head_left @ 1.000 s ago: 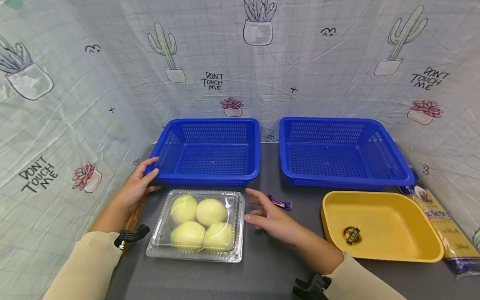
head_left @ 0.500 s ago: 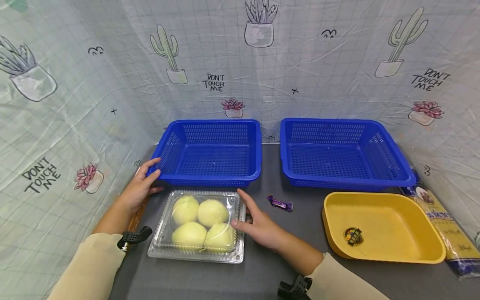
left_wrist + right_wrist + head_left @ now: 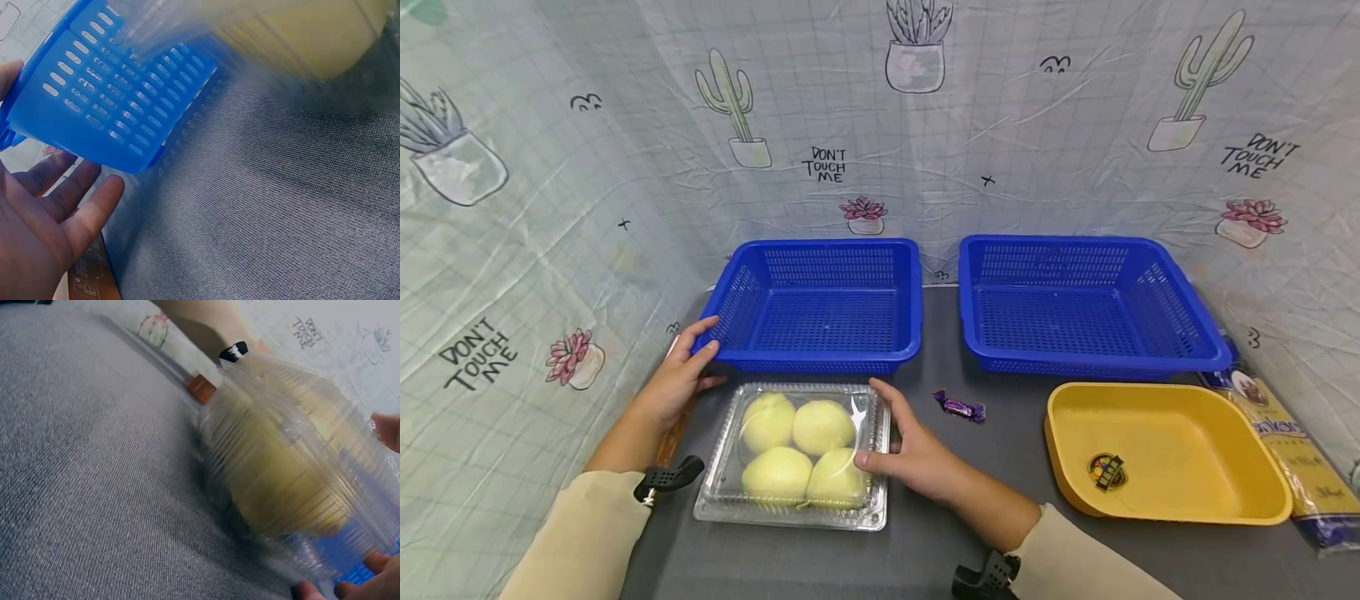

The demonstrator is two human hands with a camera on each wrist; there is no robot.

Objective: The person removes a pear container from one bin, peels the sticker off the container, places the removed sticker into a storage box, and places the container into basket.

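Note:
My left hand (image 3: 673, 379) is at the front left corner of the left blue plastic basket (image 3: 816, 364). Thumb and a finger lie over its rim, and in the left wrist view the other fingers (image 3: 94, 215) spread below the corner. A clear plastic clamshell box (image 3: 718, 492) with several pale yellow round fruits (image 3: 823, 427) inside lies on the table in front of that basket. My right hand (image 3: 925, 458) grips the box's right side, thumb on the lid and fingers along the edge. The right wrist view shows fingertips (image 3: 378, 559) low at the box's edge.
A second blue basket (image 3: 1093, 364) stands at the back right. A yellow tray (image 3: 1180, 450) sits in front of it, with a yellow and blue packet (image 3: 1296, 458) beside it. A purple wrapped candy (image 3: 960, 407) lies mid-table. A brown item (image 3: 672, 437) lies under the left forearm.
My right hand has moved left onto the clamshell box and taken hold of its right side, uncovering the candy. The left hand has stayed at the basket corner.

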